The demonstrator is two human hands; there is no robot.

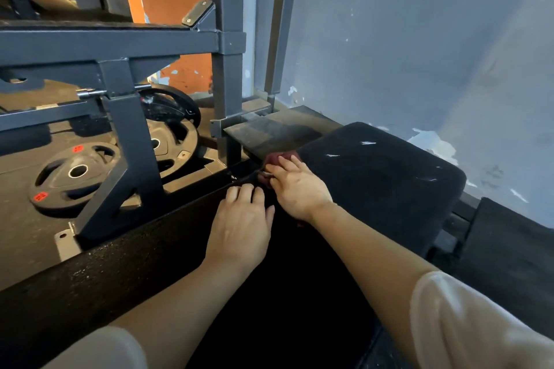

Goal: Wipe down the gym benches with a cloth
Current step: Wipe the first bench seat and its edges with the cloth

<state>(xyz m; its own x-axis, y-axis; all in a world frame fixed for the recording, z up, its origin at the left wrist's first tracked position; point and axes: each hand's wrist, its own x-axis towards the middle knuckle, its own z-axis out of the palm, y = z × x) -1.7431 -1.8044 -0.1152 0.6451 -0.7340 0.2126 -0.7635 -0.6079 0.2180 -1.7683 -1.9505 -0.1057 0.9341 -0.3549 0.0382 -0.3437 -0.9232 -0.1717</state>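
Weight plates (pixel 78 172) at 9 o'clock: black rubber discs, red labels, flat on floor. Grey steel rack frame (pixel 132 141) beside them: square tube, painted, scuffed. Left hand (pixel 242 225) at centre, fingers loosely bent, resting on edge of long pad (pixel 126 260): black grained vinyl, speckled, holding nothing. Right hand (pixel 295 186) just beyond, gripping bunched maroon cloth (pixel 280 159) in gap between pads. Seat pad (pixel 386 183) at 2 o'clock: rounded, white scratches. Judgement: wiping mid-way; cleaned share can't be told.
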